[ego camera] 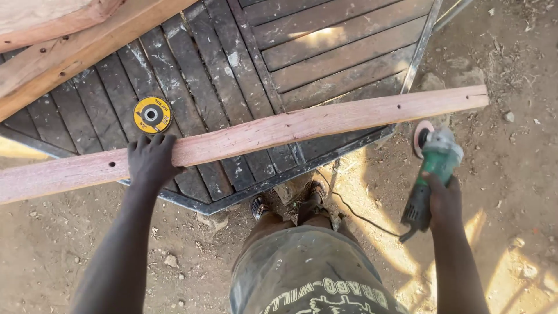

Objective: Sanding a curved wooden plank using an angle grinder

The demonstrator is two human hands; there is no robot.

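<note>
The left hand (150, 161) presses flat, fingers spread, on a long reddish wooden plank (279, 132) that lies across the dark slatted metal surface (325, 52), both ends overhanging. The plank looks stiff and fairly heavy, rough enough not to slip; holding it down near the middle would steady it best. The right hand (443, 200) has its grip wrapped tight around a green angle grinder (435, 168), held beside the plank's right end over the dirt. A yellow disc (152, 114) lies nearby.
</note>
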